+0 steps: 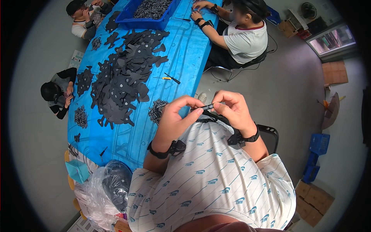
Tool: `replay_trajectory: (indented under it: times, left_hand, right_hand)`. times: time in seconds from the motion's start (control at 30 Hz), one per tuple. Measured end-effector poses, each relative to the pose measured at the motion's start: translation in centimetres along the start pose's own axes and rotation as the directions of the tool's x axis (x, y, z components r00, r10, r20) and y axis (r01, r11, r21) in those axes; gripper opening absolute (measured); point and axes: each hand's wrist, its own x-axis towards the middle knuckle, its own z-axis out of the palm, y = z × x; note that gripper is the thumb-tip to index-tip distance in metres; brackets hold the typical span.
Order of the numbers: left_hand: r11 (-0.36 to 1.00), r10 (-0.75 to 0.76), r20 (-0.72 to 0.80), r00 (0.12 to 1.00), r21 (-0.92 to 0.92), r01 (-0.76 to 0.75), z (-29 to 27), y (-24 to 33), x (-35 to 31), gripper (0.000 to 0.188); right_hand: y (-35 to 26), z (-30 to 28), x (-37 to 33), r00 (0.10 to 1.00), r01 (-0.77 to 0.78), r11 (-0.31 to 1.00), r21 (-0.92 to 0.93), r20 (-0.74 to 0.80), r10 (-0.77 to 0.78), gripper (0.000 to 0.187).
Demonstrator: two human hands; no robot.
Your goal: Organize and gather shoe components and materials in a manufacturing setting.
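Note:
Just past the table's edge, in front of my body, I hold a small black ribbed piece [208,107] level between both hands. My left hand [174,118] pinches its left end with thumb and forefinger. At the other end, the fingertips of my right hand [234,111] are closed on it, hiding part of that end. A small heap of similar-looking dark, stubby pieces [156,110] lies on the table just left of my left hand. Farther left spreads a large pile of flat dark-grey cut-outs [121,83].
The blue-covered table [162,92] bears two thin tools [167,78], another small heap [80,117] and a blue bin [166,19] of dark pieces. A plastic bag [112,185] stands at near left. Three people work around the table, one seated at far right [247,42].

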Motion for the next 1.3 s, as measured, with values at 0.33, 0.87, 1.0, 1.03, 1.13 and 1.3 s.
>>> replay_trajectory:
  times: [0.33,0.87,1.0,1.03,1.13,1.3]
  left_hand:
    - [0.981,-0.127,0.107,0.986,-0.135,0.141,0.3,-0.1,-0.1,0.004]
    - [0.986,-0.110,0.115,0.987,-0.116,0.123,0.3,-0.6,-0.3,0.007]
    - [0.988,-0.104,0.112,0.988,-0.099,0.115,0.2,-0.3,-0.3,0.008]
    - [0.988,-0.102,0.117,0.988,-0.104,0.114,0.2,-0.4,-0.3,0.008]
    - [0.987,-0.104,0.121,0.987,-0.112,0.118,0.2,-0.4,-0.3,0.008]
    - [0.982,-0.124,0.127,0.984,-0.130,0.140,0.1,-0.6,-0.3,0.009]
  right_hand:
    - [0.9,0.3,0.1,0.999,0.045,0.999,-0.028,0.016,-0.044,0.006]
    - [1.1,0.6,0.0,0.999,0.004,0.999,-0.037,-0.032,-0.005,0.005]
    - [1.2,0.6,0.0,1.000,0.000,1.000,-0.020,-0.025,0.000,0.004]
    - [1.2,0.6,0.0,1.000,0.000,1.000,-0.020,-0.025,0.000,0.004]
    - [1.4,0.6,0.1,1.000,0.018,1.000,-0.013,-0.019,-0.018,0.003]
    - [1.5,0.6,0.1,0.999,0.036,0.999,-0.029,0.000,-0.036,0.003]
